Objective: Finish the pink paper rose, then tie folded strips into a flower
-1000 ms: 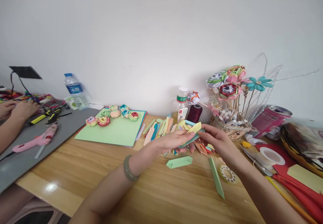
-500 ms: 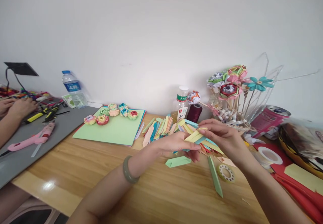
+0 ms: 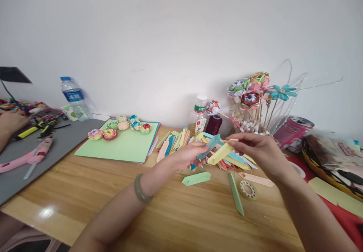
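Note:
My left hand, with a green bangle on its wrist, is closed on a folded blue paper strip. Between thumb and fingers of my right hand is a folded yellow paper strip, its free end angled down to the left, close beside the blue one. Behind both hands spreads a pile of folded paper strips in many colours. Nearer me lie a light green folded strip, a darker green strip and a peach strip.
Several small paper flowers sit on green paper sheets. Beyond the pile stand a drink bottle, a dark thread spool and a paper bouquet. A tape roll lies at right. Another person's hand and a pink glue gun are leftmost.
The yellow strip, earlier lying over the blue strip at my left hand, is now apart from it in my right hand's pinch. The blue strip shows more fully. The whole view has shifted slightly.

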A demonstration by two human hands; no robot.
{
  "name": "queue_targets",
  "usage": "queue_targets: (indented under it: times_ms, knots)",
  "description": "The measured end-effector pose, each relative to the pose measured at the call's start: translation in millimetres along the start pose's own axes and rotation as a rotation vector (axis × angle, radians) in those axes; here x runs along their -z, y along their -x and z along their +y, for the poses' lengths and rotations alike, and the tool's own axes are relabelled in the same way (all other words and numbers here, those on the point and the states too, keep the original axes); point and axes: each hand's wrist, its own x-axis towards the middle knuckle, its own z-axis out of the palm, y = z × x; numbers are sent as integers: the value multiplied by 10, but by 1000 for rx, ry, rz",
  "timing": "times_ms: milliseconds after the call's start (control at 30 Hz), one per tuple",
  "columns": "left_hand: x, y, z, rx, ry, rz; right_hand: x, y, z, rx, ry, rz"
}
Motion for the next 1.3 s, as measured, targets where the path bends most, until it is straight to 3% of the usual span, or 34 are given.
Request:
queue_targets:
  times_ms: [67,300,433,633,767,867,1000,1133,1300]
  knots:
    - [-7,-3,-6,-9,37,-15,-52,-17,10,-25,20,-48]
    - [-67,15,-2,-10,-7,-118,-132,-19,32,0,68,-32]
    - [-83,25,-23,-71,-19,-105,-161,-20,48,11,76,-17]
    - [-61,49,24,-91,-85,-198,-156,-21,2,-42,-38,-132]
    - [-50,53,69,-78,-98,-110,-109,-22,-9,-20,-123,-139]
    - [-53,51,79,-105,-79,-70,-112,-27,8,14,-118,-130]
    - [-67,59,74,-99,-44,-178,-186,-29,49,89,101,-48]
    - [-85,80,73,-127,-23,-80,-248,-34,104,146,217,34]
    - [-117,154,115,-147,-131,-134,-271,-55,177,268,265,71]
